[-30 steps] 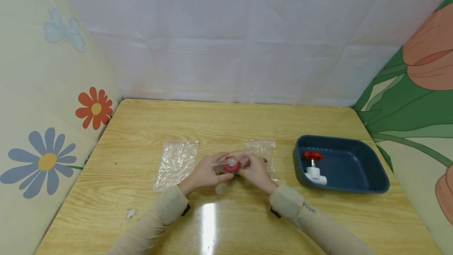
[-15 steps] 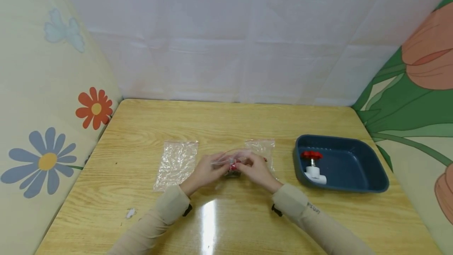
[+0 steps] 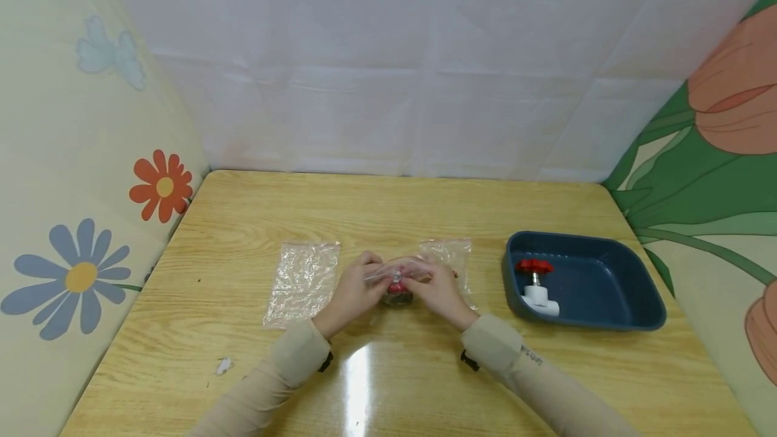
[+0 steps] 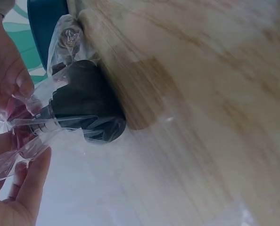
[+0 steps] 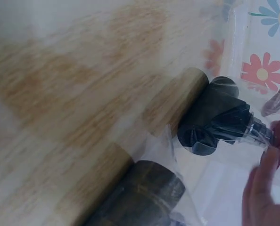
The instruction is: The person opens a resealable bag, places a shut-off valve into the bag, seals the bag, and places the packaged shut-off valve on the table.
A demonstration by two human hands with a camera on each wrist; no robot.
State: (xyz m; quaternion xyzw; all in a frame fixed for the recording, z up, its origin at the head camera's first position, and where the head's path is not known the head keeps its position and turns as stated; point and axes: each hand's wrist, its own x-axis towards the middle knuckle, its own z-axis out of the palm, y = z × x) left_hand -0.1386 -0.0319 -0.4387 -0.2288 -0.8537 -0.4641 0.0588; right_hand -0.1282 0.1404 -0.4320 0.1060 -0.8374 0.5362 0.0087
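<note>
Both hands hold the top of a clear zip-lock bag at the middle of the table. Inside it stands a valve with a red handwheel; its body looks dark in both wrist views. My left hand pinches the bag's left side near the opening, and my right hand pinches the right side. In the right wrist view the bagged valve rests on the table below the fingers. Whether the seal is closed cannot be made out.
A flat clear bag lies to the left. Behind the right hand lies another bag with an object inside, partly hidden. A dark blue bin on the right holds a white valve with a red handwheel.
The valve in the bag has gone from tilted, handwheel facing up between the hands, to more upright. Both hands have shifted their fingers to the bag's top edge.
</note>
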